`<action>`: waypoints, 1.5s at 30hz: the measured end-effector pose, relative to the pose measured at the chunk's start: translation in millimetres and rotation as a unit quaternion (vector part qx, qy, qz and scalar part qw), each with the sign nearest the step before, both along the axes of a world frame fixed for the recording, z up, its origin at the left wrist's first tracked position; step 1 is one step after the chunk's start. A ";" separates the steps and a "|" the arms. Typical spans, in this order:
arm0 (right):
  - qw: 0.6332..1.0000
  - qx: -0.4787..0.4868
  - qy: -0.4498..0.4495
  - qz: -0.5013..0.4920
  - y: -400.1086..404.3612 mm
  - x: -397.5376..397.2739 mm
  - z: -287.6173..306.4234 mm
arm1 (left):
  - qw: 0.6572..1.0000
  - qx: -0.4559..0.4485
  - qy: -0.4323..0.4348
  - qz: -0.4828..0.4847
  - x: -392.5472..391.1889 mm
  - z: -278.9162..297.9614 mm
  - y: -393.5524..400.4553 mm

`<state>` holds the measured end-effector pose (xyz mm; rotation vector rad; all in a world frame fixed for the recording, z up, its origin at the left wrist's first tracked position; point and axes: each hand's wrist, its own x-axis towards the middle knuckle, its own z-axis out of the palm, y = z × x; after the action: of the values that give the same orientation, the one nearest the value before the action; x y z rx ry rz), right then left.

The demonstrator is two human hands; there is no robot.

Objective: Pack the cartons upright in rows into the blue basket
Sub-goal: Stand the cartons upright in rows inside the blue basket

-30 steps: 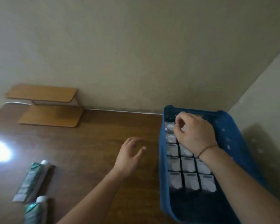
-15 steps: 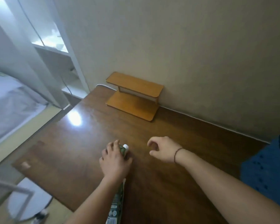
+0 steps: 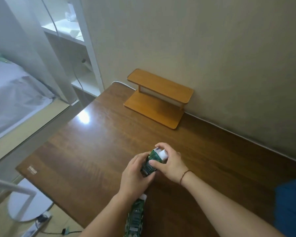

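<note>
Print on the green carton (image 3: pixel 150 162) is too blurred to read.

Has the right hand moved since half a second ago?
Yes. The right hand closed leftward across the table, away from the wooden shelf, onto the carton that the left hand holds.
</note>
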<state>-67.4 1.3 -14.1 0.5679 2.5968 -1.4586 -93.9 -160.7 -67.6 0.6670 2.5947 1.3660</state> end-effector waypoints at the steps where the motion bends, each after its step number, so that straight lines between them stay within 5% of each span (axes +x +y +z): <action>1: 0.999 0.039 0.013 0.000 7.2 7.9 7.8 | 0.999 0.030 -0.023 -0.010 2.6 -0.1 7.6; 7: 0.963 0.205 0.140 -0.107 83.7 87.1 81.5 | 0.994 0.072 -0.048 -0.061 31.0 12.2 69.8; 13: 0.867 0.193 0.299 -0.349 175.2 220.0 138.2 | 0.969 -0.005 -0.087 -0.232 94.7 38.5 173.1; 18: 0.788 0.249 0.277 -0.490 232.6 326.7 158.6 | 0.904 0.075 -0.200 -0.371 168.8 71.7 240.2; 22: 0.755 0.325 0.207 -0.530 251.9 391.0 159.1 | 0.870 0.137 -0.268 -0.390 210.4 86.0 277.9; 26: 0.764 0.390 0.075 -0.509 261.1 435.6 144.6 | 0.881 0.188 -0.271 -0.340 234.1 86.9 302.4; 31: 0.817 0.378 -0.088 -0.426 265.8 445.5 112.7 | 0.884 0.249 -0.265 -0.296 245.8 82.4 309.0; 37: 0.910 0.105 -0.206 -0.343 264.6 429.9 60.0 | 0.876 0.280 -0.274 -0.282 248.2 80.7 311.7; 45: 0.910 0.111 -0.240 -0.319 272.7 431.4 63.0 | 0.887 0.246 -0.268 -0.283 242.4 77.7 310.4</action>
<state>364.1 273.9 48.9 1.6883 2.2667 -0.9410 148.5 149.7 10.1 0.8620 1.4704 1.6843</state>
